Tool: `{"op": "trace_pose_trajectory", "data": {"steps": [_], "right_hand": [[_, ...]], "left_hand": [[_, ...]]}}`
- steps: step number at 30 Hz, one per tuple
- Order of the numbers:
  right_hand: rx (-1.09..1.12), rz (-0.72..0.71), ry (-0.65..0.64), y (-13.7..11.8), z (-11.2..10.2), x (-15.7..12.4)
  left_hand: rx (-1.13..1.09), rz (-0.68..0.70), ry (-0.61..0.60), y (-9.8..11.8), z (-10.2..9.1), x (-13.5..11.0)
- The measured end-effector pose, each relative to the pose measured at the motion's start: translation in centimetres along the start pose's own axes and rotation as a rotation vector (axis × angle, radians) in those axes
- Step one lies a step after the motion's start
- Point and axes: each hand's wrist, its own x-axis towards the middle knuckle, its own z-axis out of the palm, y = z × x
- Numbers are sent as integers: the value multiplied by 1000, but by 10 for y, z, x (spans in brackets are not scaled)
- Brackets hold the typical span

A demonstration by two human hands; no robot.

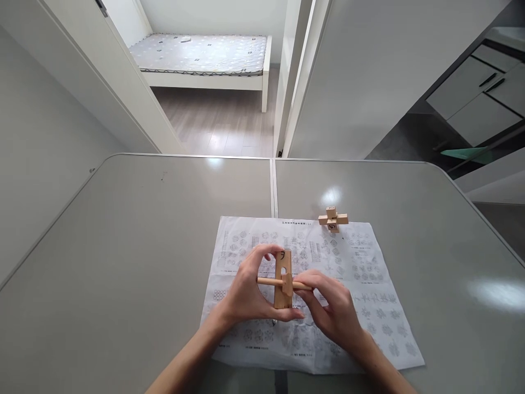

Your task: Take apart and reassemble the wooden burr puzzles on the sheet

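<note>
My left hand (pixel 251 290) grips a flat wooden puzzle block (pixel 283 298) by its top and bottom ends, thumb below and fingers above. The block has a slot in its upper part and a dark mark near the top. A thin wooden rod (pixel 268 281) crosses it sideways, and a small wooden piece (pixel 287 284) sits at the crossing. My right hand (pixel 330 306) pinches the right end of the rod between thumb and fingers. Both hands are above a printed instruction sheet (pixel 385 295) with rows of small diagrams.
An assembled wooden cross-shaped puzzle (pixel 332 220) stands at the sheet's upper right edge. The grey table (pixel 123 262) has a seam down its middle and a raised rim. Beyond it are a doorway, a bed (pixel 205 54) and cabinets (pixel 471 90) at right.
</note>
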Motion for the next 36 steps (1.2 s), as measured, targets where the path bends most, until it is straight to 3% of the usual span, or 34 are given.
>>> {"op": "trace_pose_trajectory", "data": {"steps": [4, 10, 15, 20, 28, 36], "right_hand": [[40, 65, 2, 1, 0, -1], [285, 341, -2, -3, -1, 1], [563, 486, -141, -9, -5, 2], [655, 537, -251, -5, -4, -1], [602, 505, -167, 1, -12, 2], [259, 475, 27, 14, -21, 0]], "left_hand": [[28, 42, 22, -2, 0, -1], [130, 216, 128, -2, 3, 1], [216, 384, 168, -1, 6, 4], [269, 466, 146, 2, 8, 4], [302, 429, 181, 1, 3, 4], [306, 317, 296, -1, -7, 5]]}}
